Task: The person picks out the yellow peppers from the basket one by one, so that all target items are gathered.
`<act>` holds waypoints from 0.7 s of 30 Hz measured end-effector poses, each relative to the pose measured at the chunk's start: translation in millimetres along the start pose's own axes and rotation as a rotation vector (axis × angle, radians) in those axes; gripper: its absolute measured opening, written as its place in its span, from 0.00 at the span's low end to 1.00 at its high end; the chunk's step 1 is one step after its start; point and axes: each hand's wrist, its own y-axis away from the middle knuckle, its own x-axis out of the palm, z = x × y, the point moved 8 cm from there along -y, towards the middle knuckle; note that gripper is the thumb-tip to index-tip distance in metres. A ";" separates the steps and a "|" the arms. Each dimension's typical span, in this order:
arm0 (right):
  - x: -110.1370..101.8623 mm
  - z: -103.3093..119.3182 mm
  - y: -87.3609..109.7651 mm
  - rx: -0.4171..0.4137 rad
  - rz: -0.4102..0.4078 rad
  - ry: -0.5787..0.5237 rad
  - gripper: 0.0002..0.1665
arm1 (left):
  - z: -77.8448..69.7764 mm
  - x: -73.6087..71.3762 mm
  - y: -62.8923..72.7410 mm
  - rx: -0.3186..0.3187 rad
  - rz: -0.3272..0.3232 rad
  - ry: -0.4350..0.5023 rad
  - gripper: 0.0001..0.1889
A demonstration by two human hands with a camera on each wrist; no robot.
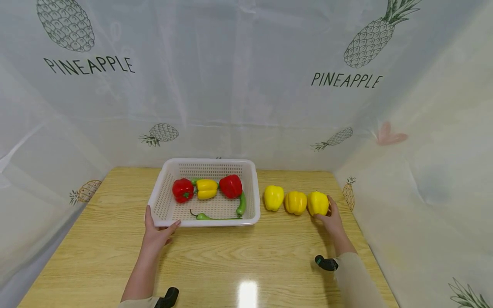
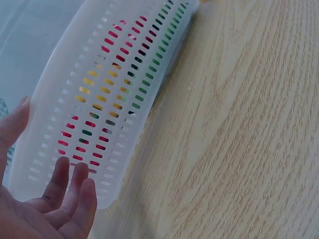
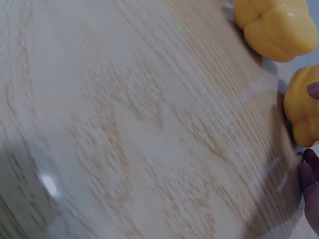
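Note:
A white plastic basket [image 1: 204,223] with slotted walls stands toward the back of the table. My left hand [image 1: 157,235] holds its front left corner, the thumb along the front rim; in the left wrist view several fingers [image 2: 79,191] curl near the slotted wall. Inside lie two red bell peppers [image 1: 182,191], a yellow bell pepper [image 1: 206,189] and long green peppers [image 1: 241,204]. To the right, three yellow bell peppers stand in a row. My right hand [image 1: 332,217] grips the rightmost yellow bell pepper [image 1: 318,202], thumb in front, fingers on its right side.
The other two yellow bell peppers [image 1: 274,198] of the row stand between the basket and my right hand. A wooden table [image 1: 239,256] lies underneath. Pale sheeting with pineapple prints [image 1: 239,85] hangs behind and along both sides.

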 end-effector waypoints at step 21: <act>-3.1 48.4 -2.9 -0.227 0.032 0.350 0.57 | 3.5 0.3 -1.2 -0.004 0.004 0.017 0.65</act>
